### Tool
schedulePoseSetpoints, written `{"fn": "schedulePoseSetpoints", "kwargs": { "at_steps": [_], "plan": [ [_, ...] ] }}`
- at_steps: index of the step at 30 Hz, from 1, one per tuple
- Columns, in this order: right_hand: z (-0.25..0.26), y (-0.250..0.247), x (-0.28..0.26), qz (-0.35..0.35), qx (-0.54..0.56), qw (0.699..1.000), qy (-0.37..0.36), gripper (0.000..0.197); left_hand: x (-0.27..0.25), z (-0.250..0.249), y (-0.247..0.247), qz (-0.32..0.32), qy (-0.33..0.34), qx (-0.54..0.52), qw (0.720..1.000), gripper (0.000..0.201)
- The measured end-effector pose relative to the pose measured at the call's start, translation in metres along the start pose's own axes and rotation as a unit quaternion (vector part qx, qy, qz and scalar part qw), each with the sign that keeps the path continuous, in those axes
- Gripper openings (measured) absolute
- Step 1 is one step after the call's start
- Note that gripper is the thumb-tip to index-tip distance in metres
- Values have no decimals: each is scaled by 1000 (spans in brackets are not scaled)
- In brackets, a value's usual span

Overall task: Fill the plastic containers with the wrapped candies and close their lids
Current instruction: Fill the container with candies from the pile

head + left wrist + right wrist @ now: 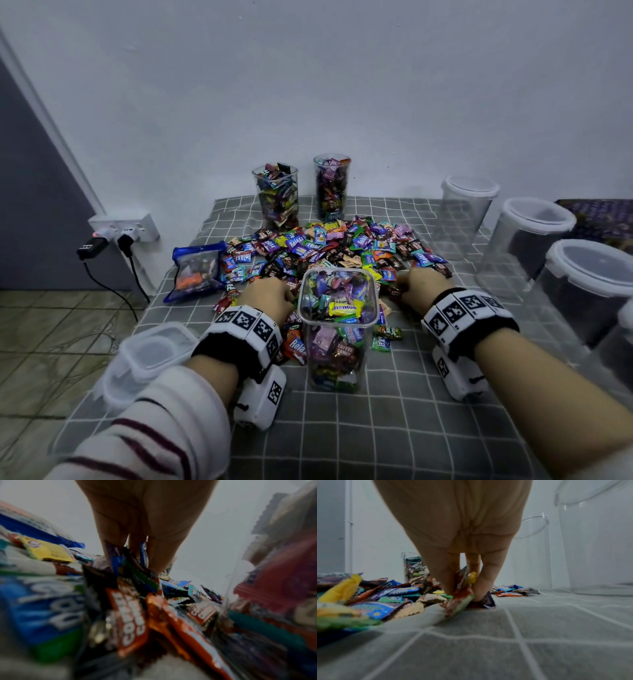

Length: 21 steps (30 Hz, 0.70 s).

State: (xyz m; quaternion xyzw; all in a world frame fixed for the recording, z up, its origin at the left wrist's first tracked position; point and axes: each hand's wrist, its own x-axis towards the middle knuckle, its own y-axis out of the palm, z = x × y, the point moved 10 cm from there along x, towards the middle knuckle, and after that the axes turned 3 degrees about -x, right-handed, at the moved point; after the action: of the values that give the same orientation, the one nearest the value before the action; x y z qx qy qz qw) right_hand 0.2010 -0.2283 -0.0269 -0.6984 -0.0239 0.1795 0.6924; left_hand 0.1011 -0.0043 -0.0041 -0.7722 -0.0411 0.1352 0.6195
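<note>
Pile: candies heaped mid-frame on the checked cloth.
Tub: centre, nearly full, lid off.
Left hand: clamped on candies beside the tub.
Right hand: fingers pinching candies at the pile's edge.

A grey cloth with a white grid pattern covers the supporting surface. A broad heap of wrapped candies in mixed colours lies on its middle. At the near edge of the heap stands a clear square plastic container, open and full of candies. Two tall clear tumblers packed with candies stand at the far side by the wall. A blue-edged transparent bag lies to the left. Empty clear round containers with white-rimmed lids line the right edge. A clear square lid rests at the near left corner.
</note>
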Motion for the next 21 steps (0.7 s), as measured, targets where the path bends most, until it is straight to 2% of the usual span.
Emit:
{"fn": "schedulePoseSetpoints", "kwargs": {
  "at_steps": [5, 10, 16, 21],
  "plan": [
    [-2, -10, -9, -39, 70, 997, 9, 35, 5, 9, -1, -29, -2, -50, 998, 20],
    [-5, -19, -18, -81, 165, 983, 10, 31, 1, 18, -12, -89, -20, -107, 990, 15],
    [-6, -30, -26, -133, 330, 934, -21, 17, -9, 18, -26, -151, -26, -207, 966, 16],
    [12, -72, -53, -183, 412, 887, -103, 32, -24, 7, -44, -189, 7, -284, 940, 18]
  ]
}}
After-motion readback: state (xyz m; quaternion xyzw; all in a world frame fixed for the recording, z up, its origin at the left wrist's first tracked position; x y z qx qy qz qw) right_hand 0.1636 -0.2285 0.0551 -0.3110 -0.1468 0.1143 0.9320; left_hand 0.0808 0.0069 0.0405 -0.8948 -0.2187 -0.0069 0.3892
